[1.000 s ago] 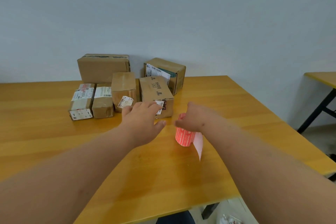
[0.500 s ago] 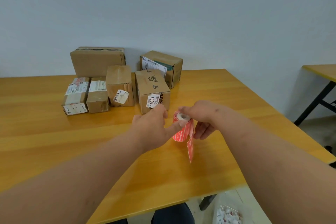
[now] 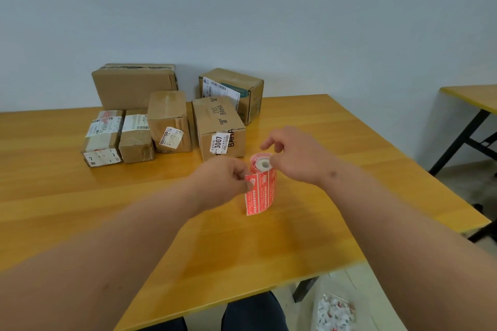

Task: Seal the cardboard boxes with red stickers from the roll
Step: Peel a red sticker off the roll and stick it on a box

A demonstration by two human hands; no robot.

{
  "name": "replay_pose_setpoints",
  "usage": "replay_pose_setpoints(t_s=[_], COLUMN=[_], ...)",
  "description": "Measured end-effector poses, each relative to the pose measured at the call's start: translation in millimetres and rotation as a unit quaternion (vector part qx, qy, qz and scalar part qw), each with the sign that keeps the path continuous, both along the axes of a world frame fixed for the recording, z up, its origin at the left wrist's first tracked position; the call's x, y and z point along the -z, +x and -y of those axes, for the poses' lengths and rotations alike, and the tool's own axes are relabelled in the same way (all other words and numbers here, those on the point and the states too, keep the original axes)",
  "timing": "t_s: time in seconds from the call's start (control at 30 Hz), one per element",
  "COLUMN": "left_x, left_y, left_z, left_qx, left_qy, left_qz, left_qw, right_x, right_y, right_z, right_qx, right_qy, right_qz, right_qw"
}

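Head view shows six cardboard boxes (image 3: pixel 172 118) at the back left of the table (image 3: pixel 80 209), none with a red sticker yet. Just right of them, the left hand (image 3: pixel 223 179) pinches the loose red sticker strip (image 3: pixel 259 193). The right hand (image 3: pixel 298 158) steadies the top of the roll (image 3: pixel 261 165), standing upright. Next, one sticker likely needs peeling off and pressing onto a box.

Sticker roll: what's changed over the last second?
The left hand moved in and now pinches the loose red sticker strip. The right hand shifted its grip to the top of the roll, now standing upright. The boxes stayed put.
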State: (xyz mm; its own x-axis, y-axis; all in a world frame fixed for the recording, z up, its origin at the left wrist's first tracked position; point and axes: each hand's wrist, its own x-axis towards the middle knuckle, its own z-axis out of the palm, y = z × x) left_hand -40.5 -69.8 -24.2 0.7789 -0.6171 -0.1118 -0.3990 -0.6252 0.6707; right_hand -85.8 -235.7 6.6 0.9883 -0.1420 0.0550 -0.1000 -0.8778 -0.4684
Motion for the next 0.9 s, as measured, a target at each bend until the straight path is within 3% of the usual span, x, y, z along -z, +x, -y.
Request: replay_pose_setpoints(t_s=[0.17, 0.37, 0.9], left_x=[-10.3, -14.6, -8.1], left_y=[7.4, 8.4, 9.3], left_z=[-7.8, -10.2, -9.5], left_qx=[0.017, 0.019, 0.013], left_qy=[0.006, -0.035, -0.033], left_qz=[0.020, 0.032, 0.053], left_qw=[1.000, 0.999, 0.998], right_x=[13.2, 12.0, 12.3], right_y=[-6.2, -3.4, -1.8], right_z=[-8.0, -9.7, -18.0], right_qx=[-0.052, -0.058, -0.090], right_qy=[-0.108, -0.140, -0.156], right_qz=[-0.008, -0.011, 0.033], right_qw=[0.993, 0.988, 0.983])
